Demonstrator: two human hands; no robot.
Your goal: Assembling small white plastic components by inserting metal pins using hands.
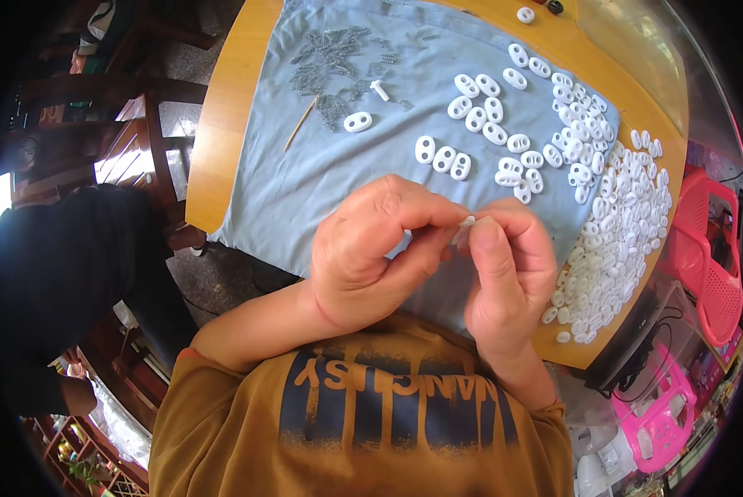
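Observation:
Fingertips of my left hand (380,244) and my right hand (508,273) meet over the near part of a light blue cloth (305,182). Both hands are closed in a pinch on a small white plastic piece (464,231), mostly hidden by the fingers, so its exact kind does not show. Just beyond them three white oval two-hole pieces (443,159) stand in a row. Farther off, a single oval piece (357,122) lies near a white T-shaped peg (380,90), a thin tan stick (301,124) and a scatter of small metal springs (330,66).
More white ovals (493,109) lie loosely on the cloth. A large heap of them (612,240) covers the right side of the wooden table (222,124). A red plastic chair (703,257) and a pink one (657,414) stand at right. Another person's dark-clothed leg (144,282) is at left.

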